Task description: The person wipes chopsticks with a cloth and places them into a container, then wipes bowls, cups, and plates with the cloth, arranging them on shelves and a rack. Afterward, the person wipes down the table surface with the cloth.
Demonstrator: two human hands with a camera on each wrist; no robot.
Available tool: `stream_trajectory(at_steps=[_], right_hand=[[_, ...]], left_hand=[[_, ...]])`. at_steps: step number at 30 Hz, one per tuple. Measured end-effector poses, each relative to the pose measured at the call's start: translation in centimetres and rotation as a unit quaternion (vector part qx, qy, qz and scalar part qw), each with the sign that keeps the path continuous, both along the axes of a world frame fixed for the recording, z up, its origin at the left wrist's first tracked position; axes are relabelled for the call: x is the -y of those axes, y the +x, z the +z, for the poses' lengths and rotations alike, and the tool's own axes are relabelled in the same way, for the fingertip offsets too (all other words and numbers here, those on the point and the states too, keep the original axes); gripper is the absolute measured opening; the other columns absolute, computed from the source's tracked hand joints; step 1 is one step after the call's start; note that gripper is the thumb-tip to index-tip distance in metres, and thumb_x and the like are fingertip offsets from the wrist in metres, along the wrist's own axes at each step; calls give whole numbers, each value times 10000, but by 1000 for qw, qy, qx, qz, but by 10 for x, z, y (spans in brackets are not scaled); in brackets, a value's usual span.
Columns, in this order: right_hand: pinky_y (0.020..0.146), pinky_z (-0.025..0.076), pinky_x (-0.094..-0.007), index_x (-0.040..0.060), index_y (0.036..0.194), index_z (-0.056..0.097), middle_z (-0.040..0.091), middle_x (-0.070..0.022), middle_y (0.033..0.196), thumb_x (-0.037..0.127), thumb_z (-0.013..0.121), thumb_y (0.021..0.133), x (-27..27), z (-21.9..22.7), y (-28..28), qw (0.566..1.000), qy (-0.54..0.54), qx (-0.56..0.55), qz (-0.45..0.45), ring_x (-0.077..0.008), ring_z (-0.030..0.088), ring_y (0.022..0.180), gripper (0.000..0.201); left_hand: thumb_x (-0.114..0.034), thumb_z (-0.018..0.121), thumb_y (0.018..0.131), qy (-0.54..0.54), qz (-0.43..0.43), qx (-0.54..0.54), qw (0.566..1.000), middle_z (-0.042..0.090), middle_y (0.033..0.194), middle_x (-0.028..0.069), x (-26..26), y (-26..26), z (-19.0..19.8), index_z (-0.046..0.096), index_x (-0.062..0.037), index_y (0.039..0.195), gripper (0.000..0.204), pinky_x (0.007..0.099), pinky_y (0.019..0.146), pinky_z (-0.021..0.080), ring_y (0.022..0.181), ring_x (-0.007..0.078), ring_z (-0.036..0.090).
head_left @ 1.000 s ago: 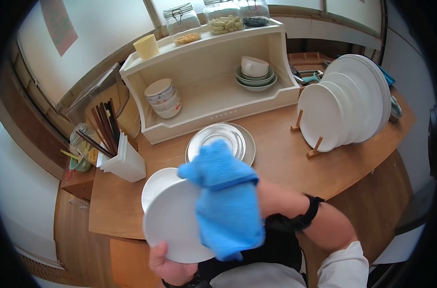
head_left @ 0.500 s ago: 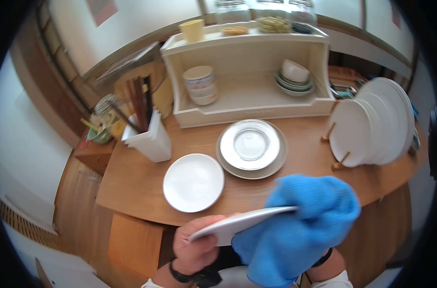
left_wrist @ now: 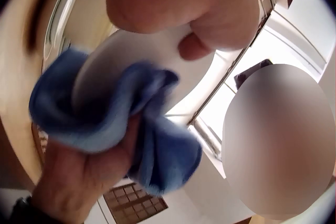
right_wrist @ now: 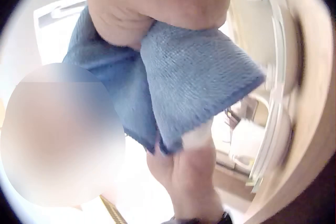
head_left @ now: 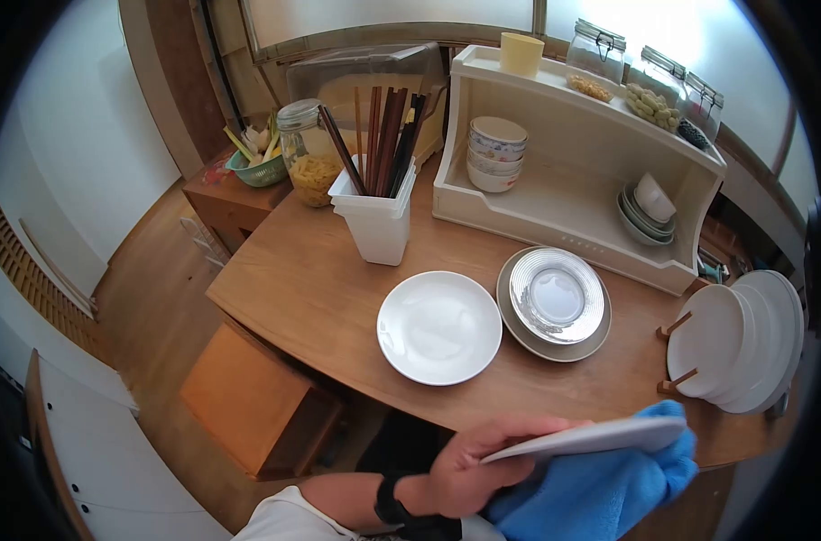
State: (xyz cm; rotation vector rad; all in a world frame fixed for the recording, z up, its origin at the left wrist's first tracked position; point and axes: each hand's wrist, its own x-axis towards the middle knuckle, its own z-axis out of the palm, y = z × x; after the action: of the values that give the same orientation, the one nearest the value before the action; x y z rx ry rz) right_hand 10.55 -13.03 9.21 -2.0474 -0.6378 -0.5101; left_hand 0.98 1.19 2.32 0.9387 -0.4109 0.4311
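Observation:
My left hand (head_left: 472, 464) grips one edge of a white plate (head_left: 586, 436), thumb on one face and fingers on the other. The plate is tilted nearly edge-on above the table's front edge. A blue cloth (head_left: 577, 496) covers its far end and hangs below it. My right hand (left_wrist: 92, 174) holds the cloth bunched around the plate's edge in the left wrist view; in the head view the cloth and plate hide it. Another white plate (head_left: 439, 327) lies flat on the table, beside a silver-rimmed plate (head_left: 557, 296) stacked on a grey plate (head_left: 564, 352).
A wooden rack (head_left: 677, 383) at the right holds several upright plates. White containers (head_left: 379, 225) with chopsticks stand at the left, near a glass jar (head_left: 311, 171). Behind is a cream shelf (head_left: 555, 198) with stacked bowls (head_left: 496, 158). A wooden stool (head_left: 248, 397) stands below the table.
The head view has turned left. The plate has gone from facing up to nearly edge-on, and the cloth has moved from over its face to its far edge.

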Motion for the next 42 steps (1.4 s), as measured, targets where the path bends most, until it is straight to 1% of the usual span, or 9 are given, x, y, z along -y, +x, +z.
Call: stream_trajectory(at_steps=[3,10,16,22,31,33,37,39,42], right_hand=[[535,332,-296,81,657,437,377,-26,619,133,659,721,1,-10,10,993,-15,101,-56,-195,402,569,237],[566,335,-302,77,678,454,356,-32,619,102,637,706,-5,-35,19,964,-80,218,-129,-189,410,595,187],[564,368,-322,48,736,494,378,-30,600,15,585,668,-9,-18,11,954,-198,207,-93,-177,430,578,117],[562,396,-339,24,784,528,396,-28,585,-59,541,637,-11,-9,-2,939,-290,173,-70,-167,446,564,169],[544,377,-312,51,749,495,435,-30,639,35,603,691,-22,-11,2,979,-103,-22,172,-183,439,576,124],[540,373,-307,57,741,488,444,-30,652,55,617,703,-24,-12,4,971,-53,-65,225,-186,438,578,135],[531,365,-295,70,726,473,461,-31,676,97,645,728,-23,-19,6,935,59,-156,312,-193,435,583,174],[527,361,-289,76,718,466,470,-32,688,117,659,740,-21,-24,6,907,115,-199,352,-197,433,586,198],[556,370,-294,75,749,480,483,-28,715,122,660,750,-12,-33,11,907,116,-188,358,-194,446,618,186]], left_hand=[[-16,510,930,-41,110,-7,993,446,1375,250,16,-6,5,429,-22,1341,419,458,1085,309,1305,347,418],[0,469,933,185,-49,-5,981,362,1462,178,-19,-6,18,307,4,1431,524,383,1108,274,1355,270,355],[-165,515,958,77,199,9,977,493,1332,191,26,-7,6,365,6,1377,477,389,1084,305,1283,285,441],[-129,507,962,161,79,-32,983,510,1289,246,-25,-18,13,376,4,1356,436,411,979,418,1175,284,522],[-253,462,989,76,422,-58,902,561,1129,202,18,-7,0,414,17,1247,377,358,878,462,1024,230,570],[-141,481,973,154,391,-29,907,553,1199,222,-3,-16,-2,447,62,1250,346,338,899,436,1048,205,562],[-91,564,901,462,347,-175,797,643,755,139,-47,-46,16,505,62,1162,308,312,536,492,557,211,610],[-115,594,890,473,410,-216,749,653,792,145,-52,-56,25,527,74,1124,308,307,571,497,605,193,626],[-165,520,946,194,416,-254,851,648,953,67,-73,-56,27,486,71,1242,380,226,594,467,672,90,573]])
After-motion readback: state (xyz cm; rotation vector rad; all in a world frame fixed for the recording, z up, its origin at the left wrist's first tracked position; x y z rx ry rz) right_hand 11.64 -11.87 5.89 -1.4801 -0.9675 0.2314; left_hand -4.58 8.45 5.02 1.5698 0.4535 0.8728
